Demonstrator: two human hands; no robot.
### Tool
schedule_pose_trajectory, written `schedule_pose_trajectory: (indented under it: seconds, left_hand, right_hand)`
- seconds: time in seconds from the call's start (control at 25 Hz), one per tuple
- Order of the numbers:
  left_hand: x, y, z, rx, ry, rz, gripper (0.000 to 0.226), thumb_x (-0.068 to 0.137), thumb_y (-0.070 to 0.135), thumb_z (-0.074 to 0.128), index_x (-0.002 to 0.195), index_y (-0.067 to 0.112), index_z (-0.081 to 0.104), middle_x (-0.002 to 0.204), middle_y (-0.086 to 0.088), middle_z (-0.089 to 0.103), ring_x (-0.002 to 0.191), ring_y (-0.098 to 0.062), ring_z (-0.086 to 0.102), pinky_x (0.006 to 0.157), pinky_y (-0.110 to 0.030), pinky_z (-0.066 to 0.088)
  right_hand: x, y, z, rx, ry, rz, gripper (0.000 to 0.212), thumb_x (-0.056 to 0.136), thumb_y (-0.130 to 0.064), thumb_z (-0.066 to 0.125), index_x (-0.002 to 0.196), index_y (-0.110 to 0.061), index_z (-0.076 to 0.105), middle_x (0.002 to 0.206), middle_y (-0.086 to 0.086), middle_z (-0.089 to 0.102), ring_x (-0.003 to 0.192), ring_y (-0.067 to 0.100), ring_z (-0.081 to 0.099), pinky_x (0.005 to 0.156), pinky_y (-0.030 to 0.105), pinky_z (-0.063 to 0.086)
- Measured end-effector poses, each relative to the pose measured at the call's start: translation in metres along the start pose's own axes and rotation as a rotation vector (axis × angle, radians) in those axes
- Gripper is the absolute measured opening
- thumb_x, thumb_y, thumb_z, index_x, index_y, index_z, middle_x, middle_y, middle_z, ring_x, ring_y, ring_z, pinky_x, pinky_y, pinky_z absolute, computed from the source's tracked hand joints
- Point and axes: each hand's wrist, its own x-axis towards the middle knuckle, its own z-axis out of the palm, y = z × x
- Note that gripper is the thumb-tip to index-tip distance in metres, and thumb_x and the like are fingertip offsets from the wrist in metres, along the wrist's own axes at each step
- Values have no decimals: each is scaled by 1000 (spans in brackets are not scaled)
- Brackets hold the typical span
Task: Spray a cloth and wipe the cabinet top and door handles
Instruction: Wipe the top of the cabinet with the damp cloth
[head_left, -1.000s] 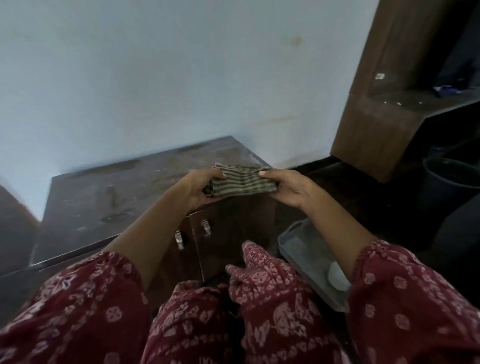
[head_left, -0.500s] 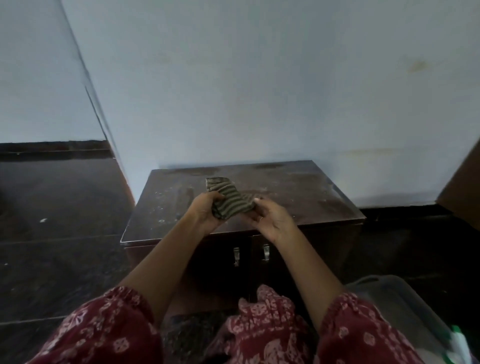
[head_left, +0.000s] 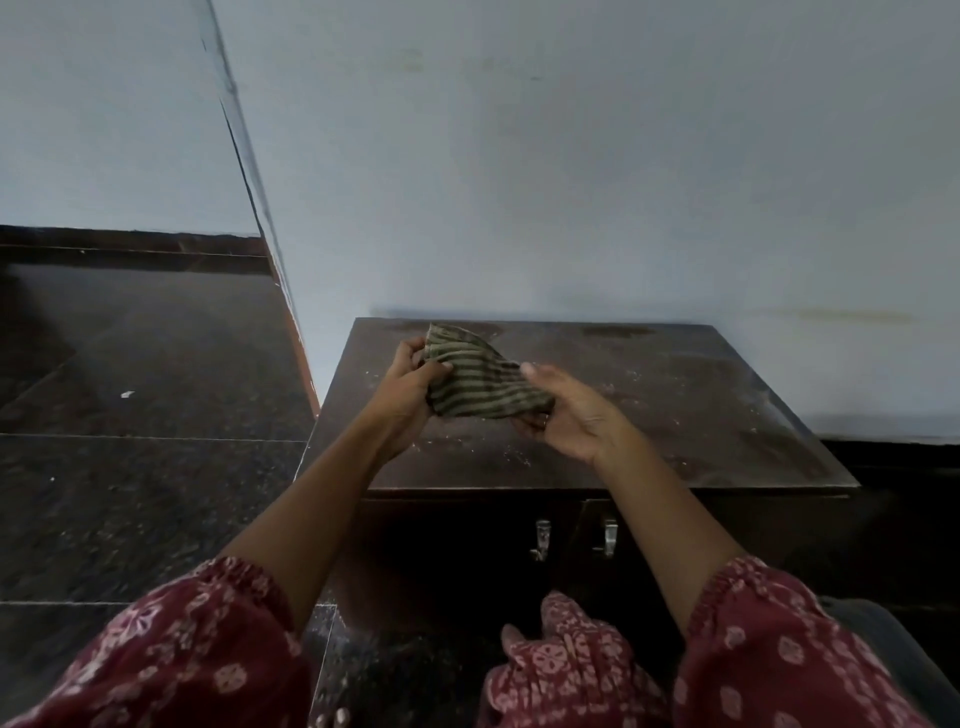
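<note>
A green striped cloth is held between both hands above the low dark cabinet top, which is speckled with dust and pale smears. My left hand grips the cloth's left end with the fingers curled round it. My right hand holds the right end from below, thumb on top. Two small metal door handles sit side by side on the cabinet's dark front, below my wrists. No spray bottle is in view.
A pale wall stands right behind the cabinet, with a wall corner to its left. Dark polished floor tiles spread to the left. My knees in red patterned fabric are close to the cabinet front. A grey edge shows at bottom right.
The view has swung left and settled square on the cabinet. Both hands have moved the cloth over the cabinet top and bunched it from a flat folded strip into a looser shape.
</note>
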Motion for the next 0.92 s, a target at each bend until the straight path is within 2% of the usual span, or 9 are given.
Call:
schedule_pose_trajectory:
  seconds: [0.08, 0.2, 0.32, 0.44, 0.6, 0.68, 0.76, 0.84, 0.92]
  left_hand:
    - [7, 7, -6, 82, 52, 47, 43, 91, -7, 46, 122, 18, 31, 114, -13, 53, 100, -24, 57, 75, -32, 57]
    - [10, 14, -17, 344, 132, 139, 59, 83, -1, 63, 127, 24, 31, 137, -14, 34, 119, -29, 48, 89, -43, 55]
    - [9, 14, -20, 832, 56, 282, 62, 69, 10, 79, 121, 24, 48, 145, -9, 21, 124, -22, 41, 91, -23, 49]
    - [13, 8, -19, 1218, -80, 345, 70, 64, 12, 83, 127, 15, 53, 151, -10, 12, 132, -23, 31, 103, -24, 39]
    - [22, 1, -22, 1406, -33, 499, 52, 74, 17, 75, 122, 12, 58, 135, -8, 44, 122, -24, 45, 99, -24, 39]
    - [24, -1, -26, 1521, 45, 564, 41, 76, 27, 70, 115, 19, 63, 125, 0, 54, 114, -23, 47, 95, -32, 40]
    - [25, -3, -32, 1502, 119, 577, 34, 76, 28, 69, 109, 24, 64, 119, 5, 57, 114, -23, 45, 94, -37, 37]
    - [25, -4, -39, 1224, 92, 523, 26, 76, 17, 69, 101, 22, 64, 105, 4, 60, 102, -19, 51, 87, -33, 42]
    - [24, -3, -42, 892, -4, 414, 24, 78, 6, 68, 96, 21, 60, 91, 2, 62, 83, -14, 57, 73, -20, 48]
  right_hand:
    - [13, -5, 5, -100, -20, -78, 48, 82, 6, 58, 117, -26, 49, 100, 8, 60, 78, 22, 61, 55, 31, 53]
    - [26, -8, 12, -216, -138, -183, 39, 81, 14, 54, 102, -18, 62, 106, 7, 61, 86, 18, 62, 62, 25, 58]
    - [36, -11, 5, -330, -190, -240, 42, 74, 15, 61, 106, -10, 63, 115, 5, 57, 103, 16, 57, 79, 19, 56]
    - [36, -15, -3, -569, -145, -245, 58, 68, 12, 69, 120, -10, 57, 124, 9, 53, 115, 21, 52, 94, 27, 48]
    - [39, -19, -6, -800, -102, -315, 67, 65, 2, 77, 127, -7, 51, 121, 6, 51, 112, 19, 52, 97, 28, 44]
    - [40, -23, -6, -901, -101, -324, 62, 65, -4, 79, 121, -10, 55, 114, 3, 55, 106, 17, 54, 94, 28, 45]
    - [40, -27, -4, -995, -98, -340, 41, 68, -12, 79, 105, -18, 63, 98, -4, 64, 94, 14, 59, 81, 22, 47]
    - [40, -27, 1, -1047, -60, -395, 21, 73, -19, 75, 88, -27, 63, 86, -9, 66, 83, 10, 61, 70, 20, 47]
    - [45, -18, 10, -827, -37, -435, 19, 77, -12, 70, 86, -25, 60, 87, -6, 65, 83, 12, 61, 68, 22, 53]
